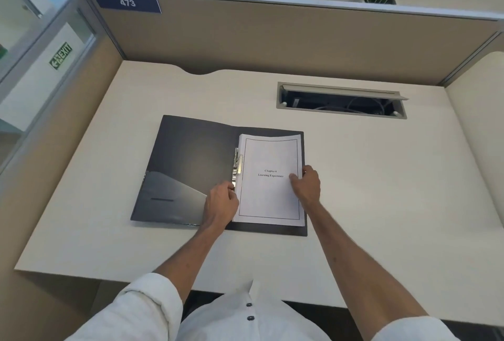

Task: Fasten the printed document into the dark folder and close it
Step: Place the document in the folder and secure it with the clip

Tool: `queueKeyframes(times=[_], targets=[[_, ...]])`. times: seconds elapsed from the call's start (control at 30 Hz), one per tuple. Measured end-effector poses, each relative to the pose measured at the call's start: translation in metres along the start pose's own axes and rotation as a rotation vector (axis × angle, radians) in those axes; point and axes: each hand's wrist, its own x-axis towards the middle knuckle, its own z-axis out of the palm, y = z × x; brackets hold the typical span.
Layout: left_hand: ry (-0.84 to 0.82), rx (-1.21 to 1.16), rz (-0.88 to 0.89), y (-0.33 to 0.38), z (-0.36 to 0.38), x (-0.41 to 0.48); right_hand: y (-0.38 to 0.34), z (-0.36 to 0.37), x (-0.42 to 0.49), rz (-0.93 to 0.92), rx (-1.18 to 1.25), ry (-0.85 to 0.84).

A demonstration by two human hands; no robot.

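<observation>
A dark folder [188, 166] lies open flat on the cream desk [381, 190]. On its right half rests the printed document [268, 198], a white stack with a framed title page. A metal clip [236, 164] runs along the document's left edge at the spine. My left hand [221, 204] sits at the lower end of the clip, fingers curled against the metal and the paper edge. My right hand [306, 183] grips the stack's right edge, thumb on top of the page.
An open cable hatch [341, 100] is sunk into the desk at the back right. Beige partition walls [272, 37] enclose the desk on three sides, with plants above. The desk's front edge runs just before my body.
</observation>
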Motion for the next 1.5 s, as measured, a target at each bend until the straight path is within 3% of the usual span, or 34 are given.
queueKeyframes(times=[0.3,0.47,0.73,1.23,1.4,1.5], targets=[[-0.003,0.014,0.014,0.003,0.0,-0.003,0.0,-0.003,-0.003,-0.04,-0.113,-0.037],[-0.002,0.033,0.02,0.004,0.001,-0.005,0.001,-0.002,-0.004,-0.041,-0.143,0.027],[-0.026,0.189,0.1,0.004,0.007,-0.017,0.002,0.004,-0.003,-0.054,-0.154,0.039],[-0.052,0.145,0.101,0.002,0.008,-0.017,0.004,0.004,-0.001,-0.052,-0.131,0.058],[0.019,0.197,0.146,-0.006,0.007,-0.016,0.003,0.001,0.0,-0.045,-0.122,0.073],[0.075,0.326,0.295,-0.021,0.003,-0.019,-0.001,-0.001,0.003,-0.078,-0.155,0.108]])
